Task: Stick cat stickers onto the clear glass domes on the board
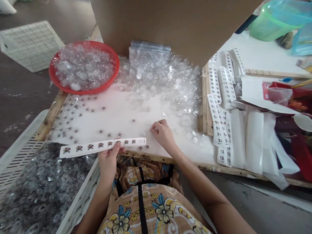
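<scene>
My left hand (109, 162) grips a long white sticker strip (84, 148) with a row of small dark animal-face prints, thumb on top, above the front edge of the white tabletop (119, 110). To its right, my right hand (163, 133) is closed in a pinch low over the table; whatever lies between its fingertips is hidden. Small clear pieces bearing the same animal face (100, 131) lie scattered across the left and front of the table. Toward the back and right spreads a heap of plain clear round plastic pieces (156, 76).
A red basin (106, 85) full of clear pieces stands at the back left. Below, a white crate (77, 200) holds many more. A large cardboard box (158, 22) rises behind. Beyond a wooden rail (205, 107) lie sticker strips (219, 122) and backing paper (253, 143).
</scene>
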Demonstrator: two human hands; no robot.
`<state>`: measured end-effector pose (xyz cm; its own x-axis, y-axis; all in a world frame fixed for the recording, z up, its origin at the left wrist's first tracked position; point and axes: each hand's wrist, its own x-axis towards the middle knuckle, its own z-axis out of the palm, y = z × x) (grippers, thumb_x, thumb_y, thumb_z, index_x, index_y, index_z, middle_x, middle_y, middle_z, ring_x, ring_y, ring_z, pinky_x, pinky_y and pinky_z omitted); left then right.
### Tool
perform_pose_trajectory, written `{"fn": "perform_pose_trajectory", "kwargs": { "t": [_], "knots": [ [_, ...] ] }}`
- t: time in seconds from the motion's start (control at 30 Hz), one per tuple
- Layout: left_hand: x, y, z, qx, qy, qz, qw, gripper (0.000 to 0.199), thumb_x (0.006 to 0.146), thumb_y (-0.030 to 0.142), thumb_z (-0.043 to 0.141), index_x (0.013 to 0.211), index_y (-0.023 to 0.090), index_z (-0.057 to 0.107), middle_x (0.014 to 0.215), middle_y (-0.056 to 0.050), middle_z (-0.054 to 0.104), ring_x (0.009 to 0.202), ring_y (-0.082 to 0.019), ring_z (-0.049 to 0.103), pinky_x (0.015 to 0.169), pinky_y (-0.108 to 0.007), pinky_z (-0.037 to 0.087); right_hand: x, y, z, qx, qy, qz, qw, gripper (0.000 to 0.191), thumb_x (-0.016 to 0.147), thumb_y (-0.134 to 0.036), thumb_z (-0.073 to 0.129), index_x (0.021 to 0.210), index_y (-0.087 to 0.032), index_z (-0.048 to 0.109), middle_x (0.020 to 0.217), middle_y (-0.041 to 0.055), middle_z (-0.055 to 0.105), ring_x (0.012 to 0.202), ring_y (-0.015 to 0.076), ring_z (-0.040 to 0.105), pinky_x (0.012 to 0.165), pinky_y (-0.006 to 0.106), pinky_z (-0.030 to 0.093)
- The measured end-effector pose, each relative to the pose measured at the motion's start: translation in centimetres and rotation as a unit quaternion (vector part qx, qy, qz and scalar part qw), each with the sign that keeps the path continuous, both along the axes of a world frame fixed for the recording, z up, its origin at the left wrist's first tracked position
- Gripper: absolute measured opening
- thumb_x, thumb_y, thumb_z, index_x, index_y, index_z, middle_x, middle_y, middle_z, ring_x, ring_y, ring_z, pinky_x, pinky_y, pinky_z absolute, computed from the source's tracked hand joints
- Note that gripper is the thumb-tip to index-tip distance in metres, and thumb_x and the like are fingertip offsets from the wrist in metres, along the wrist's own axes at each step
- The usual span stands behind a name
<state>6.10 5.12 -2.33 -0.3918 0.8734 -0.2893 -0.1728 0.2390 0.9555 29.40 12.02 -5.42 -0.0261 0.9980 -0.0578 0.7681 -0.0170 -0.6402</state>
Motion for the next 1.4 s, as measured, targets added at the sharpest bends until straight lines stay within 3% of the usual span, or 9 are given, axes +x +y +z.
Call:
{"fn": "perform_pose_trajectory", "kwargs": {
  "t": [0.23,0.4,0.5,0.7,0.87,0.93,1.03,1.3,1.4],
  "knots": [
    [0.5,0.1,0.3,0.001,0.007,-0.018,1.000,0.032,0.072,0.047,0.081,0.081,0.017,0.075,0.074,-0.004,0.074,0.059,-0.017,0.068,0.059,-0.030,0.061,0.2,-1.8,1.7,-0.018,0.020,0.015,1.000,0.021,0.088,-0.015,0.055,0.107,-0.021,0.061,0.092,0.0067,0.070,0.078,0.0213,0.064,0.070,0.034,0.046],
    [1.3,0.0,0.8,0.004,0.044,-0.025,0.999,0.029,0.074,0.043,0.081,0.086,0.018,0.076,0.078,-0.004,0.076,0.062,-0.018,0.069,0.062,-0.029,0.061,-2.1,-2.3,4.1,0.061,0.138,0.160,0.975,0.012,0.091,-0.022,0.061,0.102,-0.022,0.067,0.097,0.0069,0.071,0.090,0.0204,0.064,0.078,0.033,0.051],
    [1.6,-0.2,0.9,0.007,0.057,-0.027,0.998,0.029,0.076,0.043,0.079,0.090,0.018,0.077,0.083,-0.004,0.077,0.065,-0.018,0.071,0.066,-0.029,0.062,-3.4,-2.7,4.4,0.105,0.145,0.189,0.965,0.012,0.095,-0.019,0.056,0.097,-0.020,0.068,0.092,0.0071,0.070,0.087,0.0198,0.063,0.078,0.033,0.051],
    [1.8,-0.3,0.5,-0.017,0.043,-0.010,0.999,0.033,0.076,0.045,0.079,0.093,0.017,0.077,0.085,-0.005,0.077,0.065,-0.019,0.071,0.065,-0.030,0.062,-3.9,-3.3,4.0,0.151,0.131,0.175,0.964,0.014,0.096,-0.022,0.055,0.088,-0.021,0.067,0.091,0.0078,0.069,0.086,0.0203,0.061,0.079,0.036,0.050],
    [0.3,-0.2,0.3,-0.027,0.014,0.005,1.000,0.033,0.073,0.045,0.081,0.086,0.016,0.075,0.076,-0.004,0.075,0.062,-0.018,0.070,0.063,-0.030,0.062,-2.1,-1.4,3.3,0.048,0.298,0.021,0.953,0.011,0.089,-0.028,0.061,0.081,-0.021,0.059,0.079,0.0026,0.064,0.072,0.0153,0.059,0.065,0.028,0.048],
    [-0.8,-0.2,0.2,-0.030,0.012,0.005,0.999,0.031,0.072,0.043,0.083,0.082,0.015,0.075,0.072,-0.003,0.074,0.061,-0.018,0.069,0.062,-0.029,0.062,-1.4,-0.5,2.7,-0.028,0.281,-0.001,0.959,0.012,0.086,-0.027,0.062,0.078,-0.020,0.057,0.069,-0.0009,0.060,0.061,0.0128,0.054,0.058,0.026,0.043],
    [-2.1,-0.5,0.2,-0.023,0.018,0.007,1.000,0.029,0.071,0.040,0.083,0.084,0.015,0.075,0.077,-0.003,0.074,0.063,-0.017,0.069,0.062,-0.028,0.062,-1.3,0.2,2.2,-0.095,0.208,0.040,0.973,0.011,0.083,-0.022,0.064,0.074,-0.020,0.057,0.065,-0.0027,0.058,0.058,0.0113,0.050,0.058,0.024,0.038],
    [-1.2,-0.8,0.4,-0.027,0.011,-0.007,1.000,0.030,0.072,0.042,0.082,0.084,0.016,0.075,0.078,-0.004,0.075,0.063,-0.018,0.069,0.061,-0.030,0.062,-4.0,0.3,2.1,-0.070,-0.056,0.100,0.991,0.007,0.089,-0.017,0.060,0.087,-0.019,0.065,0.094,0.0076,0.067,0.081,0.0181,0.061,0.068,0.027,0.039],
    [-0.8,-0.6,0.2,-0.021,0.011,-0.012,1.000,0.031,0.070,0.043,0.083,0.082,0.016,0.074,0.076,-0.004,0.074,0.061,-0.018,0.069,0.059,-0.030,0.061,-4.2,-0.1,2.1,-0.068,-0.086,0.105,0.988,0.010,0.091,-0.018,0.060,0.098,-0.020,0.067,0.103,0.0101,0.067,0.087,0.0203,0.063,0.069,0.028,0.041]
  ]
}}
